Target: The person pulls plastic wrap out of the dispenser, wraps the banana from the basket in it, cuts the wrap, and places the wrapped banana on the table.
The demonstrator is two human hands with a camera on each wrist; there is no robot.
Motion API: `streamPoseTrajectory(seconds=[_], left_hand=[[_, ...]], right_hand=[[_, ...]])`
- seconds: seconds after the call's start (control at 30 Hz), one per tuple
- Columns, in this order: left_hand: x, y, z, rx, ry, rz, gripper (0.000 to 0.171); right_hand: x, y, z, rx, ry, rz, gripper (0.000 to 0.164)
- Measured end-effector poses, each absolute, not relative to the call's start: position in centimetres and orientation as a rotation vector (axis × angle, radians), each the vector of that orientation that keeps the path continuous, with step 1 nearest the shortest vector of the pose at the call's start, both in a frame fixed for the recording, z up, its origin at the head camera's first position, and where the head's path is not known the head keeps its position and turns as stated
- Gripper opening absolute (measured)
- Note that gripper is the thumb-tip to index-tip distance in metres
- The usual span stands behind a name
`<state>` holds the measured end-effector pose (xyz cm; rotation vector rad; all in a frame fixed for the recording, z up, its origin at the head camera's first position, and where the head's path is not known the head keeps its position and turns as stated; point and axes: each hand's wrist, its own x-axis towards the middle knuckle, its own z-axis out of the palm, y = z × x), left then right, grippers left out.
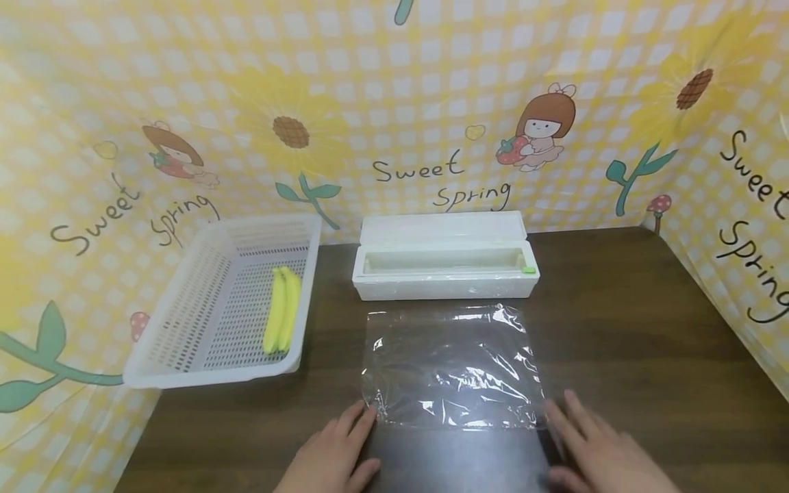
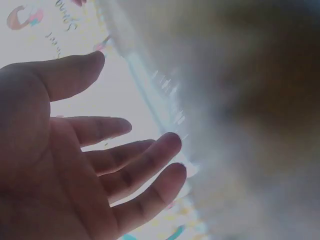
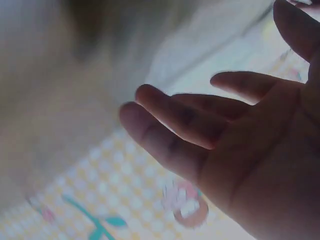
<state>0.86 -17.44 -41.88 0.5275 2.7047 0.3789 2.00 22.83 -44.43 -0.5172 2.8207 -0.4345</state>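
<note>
One sheet of clear film point(image 1: 456, 370) is laid on a dark table point(image 1: 622, 322) before an opened white box point(image 1: 444, 286); its near corners are flanked by the left hand point(image 1: 335, 448) and right hand point(image 1: 600, 448), fingers loosely extended. Two bananas point(image 1: 277, 311) are contained in a white basket point(image 1: 209, 377).

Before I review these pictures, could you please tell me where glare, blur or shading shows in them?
Head view: white glare streaks the clear film, and a pale sheen lies on the table; left wrist view: the right side is blurred, the left fingers dim against washed-out brightness; right wrist view: the upper left is blurred, the right fingers darkly shaded.
</note>
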Motion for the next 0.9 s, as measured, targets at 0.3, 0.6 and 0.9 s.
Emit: streamPoseTrajectory(seconds=[0.3,0.6,0.9], left_hand=[[-6.6,-15.5,-37.7,0.646,3.109,0.380,0.071],[-13.2,-20.8,-32.7,0.399,2.946,0.605,0.058],[-21.6,-27.2,-32.5,0.043,2.713,0.339,0.055]], right_hand=[[-12.6,22.3,-41.5,-0.652,3.034,-0.628,0.077],[-19.5,23.6,-44.2,-0.528,2.933,-0.655,0.073],[-18.4,24.8,-44.9,-0.501,3.010,-0.566,0.063]])
